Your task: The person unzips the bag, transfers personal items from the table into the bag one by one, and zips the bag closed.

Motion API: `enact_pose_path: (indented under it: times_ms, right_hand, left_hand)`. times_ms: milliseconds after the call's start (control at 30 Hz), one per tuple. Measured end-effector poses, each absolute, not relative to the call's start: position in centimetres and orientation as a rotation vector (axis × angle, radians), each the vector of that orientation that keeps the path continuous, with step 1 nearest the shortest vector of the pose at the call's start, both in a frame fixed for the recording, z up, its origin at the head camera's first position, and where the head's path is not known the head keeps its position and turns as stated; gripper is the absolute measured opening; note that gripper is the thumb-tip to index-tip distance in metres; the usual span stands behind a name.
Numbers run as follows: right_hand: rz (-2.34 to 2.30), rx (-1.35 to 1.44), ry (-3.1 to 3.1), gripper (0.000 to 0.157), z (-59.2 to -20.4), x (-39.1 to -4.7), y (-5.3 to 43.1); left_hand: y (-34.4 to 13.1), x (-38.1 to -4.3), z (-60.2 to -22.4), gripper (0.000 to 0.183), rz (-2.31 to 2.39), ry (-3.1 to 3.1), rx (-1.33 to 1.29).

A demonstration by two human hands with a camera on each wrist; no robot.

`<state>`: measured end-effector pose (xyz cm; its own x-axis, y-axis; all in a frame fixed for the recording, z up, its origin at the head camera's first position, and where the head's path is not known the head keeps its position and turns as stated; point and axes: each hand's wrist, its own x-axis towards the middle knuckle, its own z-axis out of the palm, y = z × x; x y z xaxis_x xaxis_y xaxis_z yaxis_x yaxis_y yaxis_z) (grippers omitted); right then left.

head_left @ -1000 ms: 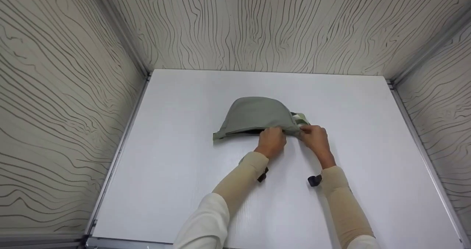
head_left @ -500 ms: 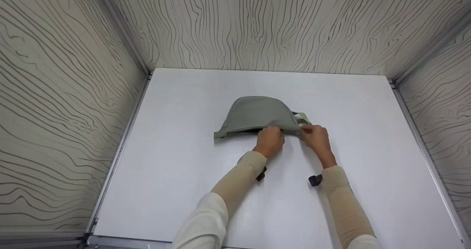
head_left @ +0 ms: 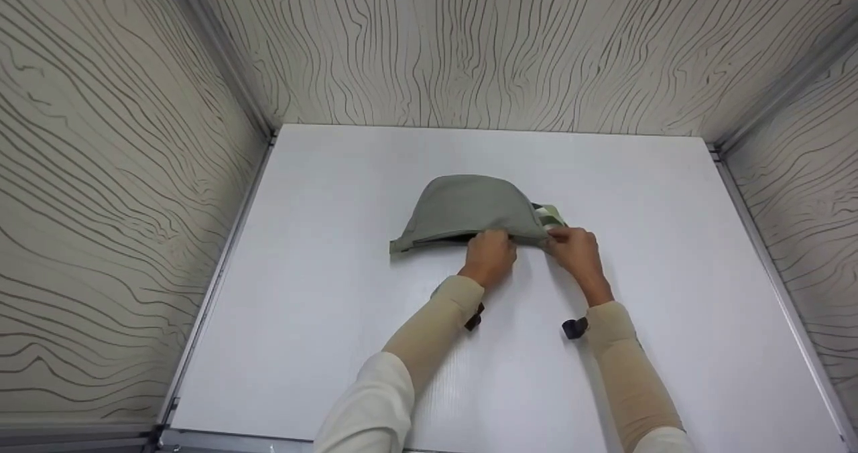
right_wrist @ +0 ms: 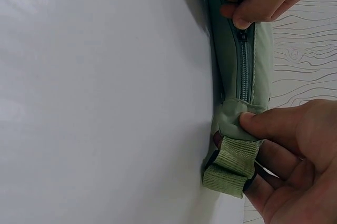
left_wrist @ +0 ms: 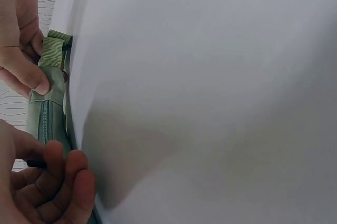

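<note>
A grey-green waist bag [head_left: 472,205] lies on the white table, its curved side away from me and its zippered edge toward me. My left hand [head_left: 491,257] pinches the black zipper pull [right_wrist: 243,35] on that edge. Left of this hand the zipper gapes dark; in the right wrist view, the zipper teeth [right_wrist: 245,71] between the hands are joined. My right hand [head_left: 576,255] grips the bag's right end between thumb and fingers, beside a folded green webbing loop [right_wrist: 231,166]. The left fingertips are partly hidden in the head view.
A patterned green and white strap [head_left: 549,215] sticks out behind the bag's right side. The white tabletop [head_left: 301,305] extends around the bag. Wood-grain panels [head_left: 469,51] stand behind and at both sides, with metal rails [head_left: 221,64] at the corners.
My left hand has slid slightly left along the zippered edge. The right hand keeps its hold on the bag's right end, almost still.
</note>
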<state>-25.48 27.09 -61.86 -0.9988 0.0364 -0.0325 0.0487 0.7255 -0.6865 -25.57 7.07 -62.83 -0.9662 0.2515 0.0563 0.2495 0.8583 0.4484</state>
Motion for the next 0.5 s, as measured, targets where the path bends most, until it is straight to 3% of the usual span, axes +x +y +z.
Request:
enact_pose_path:
  times_ms: [500]
  right_hand:
    - [-1.130,0.085,2.907,0.033,-61.75,-25.55,27.06]
  left_hand:
    - [6.42,-25.60,-62.79,0.025,0.795,3.002,0.363]
